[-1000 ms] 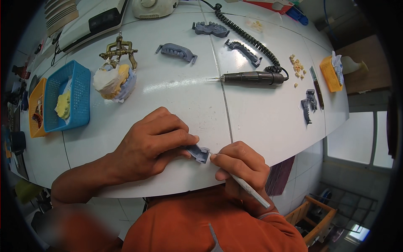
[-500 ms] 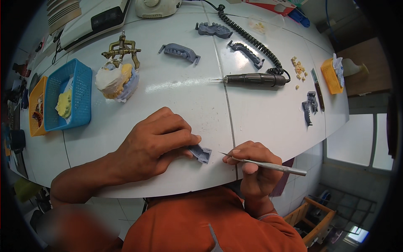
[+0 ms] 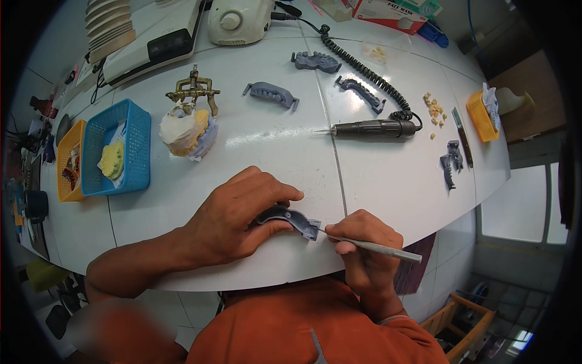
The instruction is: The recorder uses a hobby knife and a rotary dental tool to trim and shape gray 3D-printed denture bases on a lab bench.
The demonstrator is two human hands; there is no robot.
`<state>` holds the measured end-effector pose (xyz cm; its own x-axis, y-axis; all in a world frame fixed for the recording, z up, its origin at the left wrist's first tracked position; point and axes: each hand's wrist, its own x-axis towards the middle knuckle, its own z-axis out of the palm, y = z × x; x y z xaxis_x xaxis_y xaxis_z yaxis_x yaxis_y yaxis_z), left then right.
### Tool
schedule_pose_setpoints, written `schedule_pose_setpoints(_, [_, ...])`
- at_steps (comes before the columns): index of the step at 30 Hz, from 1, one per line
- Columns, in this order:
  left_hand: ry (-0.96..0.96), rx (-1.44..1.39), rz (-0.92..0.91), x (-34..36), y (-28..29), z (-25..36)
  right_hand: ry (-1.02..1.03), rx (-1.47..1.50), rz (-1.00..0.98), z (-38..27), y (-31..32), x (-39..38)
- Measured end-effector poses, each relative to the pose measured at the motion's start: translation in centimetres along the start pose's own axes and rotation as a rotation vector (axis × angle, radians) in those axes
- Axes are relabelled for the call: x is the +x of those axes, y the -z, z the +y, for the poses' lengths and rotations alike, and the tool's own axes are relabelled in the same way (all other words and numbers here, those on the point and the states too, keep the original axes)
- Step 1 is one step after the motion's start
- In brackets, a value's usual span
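Near the table's front edge, my left hand (image 3: 242, 209) grips a curved grey dental arch piece (image 3: 297, 219) between the thumb below and the fingers above. Its hollow side faces up, and its left end is hidden in the hand. Pinched in my right hand (image 3: 367, 239) is a slim metal hand tool (image 3: 391, 250) with a knurled handle and a thin pointed tip. That tip is at the right end of the grey piece; whether it touches is hard to tell.
Beyond my hands lie a black rotary handpiece (image 3: 376, 129) with a coiled cord, and more grey dental pieces (image 3: 271, 95). A brass articulator (image 3: 194, 91) with a cast and a blue basket (image 3: 139, 145) stand left. Small loose teeth (image 3: 434, 109) and a knife (image 3: 463, 139) lie right.
The grey piece has turned in my left hand, so more of its hollow side shows. My right hand has brought the tool's tip left to the piece's end. The whole view has shifted slightly.
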<state>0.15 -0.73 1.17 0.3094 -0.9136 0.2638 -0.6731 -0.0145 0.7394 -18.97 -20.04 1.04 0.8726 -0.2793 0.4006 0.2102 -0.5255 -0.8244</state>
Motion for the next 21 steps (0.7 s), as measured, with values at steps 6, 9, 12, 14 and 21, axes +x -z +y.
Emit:
schedule_pose_setpoints(6, [0.026,-0.013,0.011,0.1,0.2,0.2,0.026,0.119,0.088,0.6,0.0,-0.7])
schedule_pose_setpoints(9, [0.045,-0.028,0.020,0.1,0.1,0.2,0.025,0.177,0.127,0.9,-0.1,-0.9])
schedule_pose_setpoints(12, [0.073,-0.044,0.022,0.0,0.1,0.1,0.034,0.160,0.135,0.9,0.0,-0.9])
schedule_pose_setpoints(14, [0.079,-0.044,0.017,0.0,0.2,0.2,0.039,0.139,0.136,0.9,0.0,-0.8])
schedule_pose_setpoints(21, [0.101,-0.026,0.058,0.1,0.2,0.4,0.054,0.089,0.138,0.9,-0.1,-0.9])
